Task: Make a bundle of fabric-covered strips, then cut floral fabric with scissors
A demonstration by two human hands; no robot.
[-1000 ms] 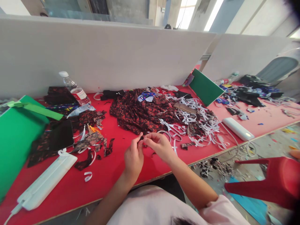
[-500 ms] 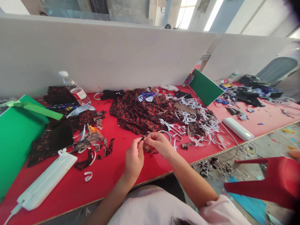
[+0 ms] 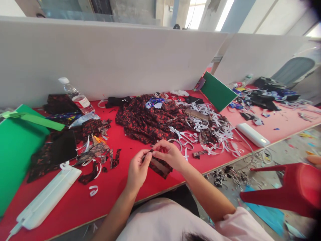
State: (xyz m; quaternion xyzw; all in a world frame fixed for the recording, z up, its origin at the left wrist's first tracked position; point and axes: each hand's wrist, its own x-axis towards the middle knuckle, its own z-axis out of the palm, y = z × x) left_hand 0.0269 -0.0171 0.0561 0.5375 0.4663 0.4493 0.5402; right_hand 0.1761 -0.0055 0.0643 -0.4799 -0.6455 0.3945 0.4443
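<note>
Between my two hands, over the red table (image 3: 112,192), is a small piece of dark floral fabric (image 3: 162,169). My left hand (image 3: 138,167) pinches one edge of it, thumb on top. Close against it, my right hand (image 3: 169,154) grips the same edge between thumb and fingertips. The rest of the piece hangs down below my right hand, its paler underside partly showing. Just beyond my hands lies a heap of black-and-red floral cloth (image 3: 140,122). Scissors (image 3: 184,136) with white handles rest at its right front edge, beside a tangle of white strips (image 3: 223,134).
At left are a white lamp-like bar (image 3: 48,195), a black phone-like slab (image 3: 64,145), a plastic bottle (image 3: 79,97) and a green board (image 3: 20,150). Another green board (image 3: 218,91) and a white device (image 3: 252,134) are at right. A red stool (image 3: 288,187) stands beside the table.
The fabric piece has opened out and now hangs lower beneath my right hand. My left hand has shifted slightly left and down. The whole view has moved a little.
</note>
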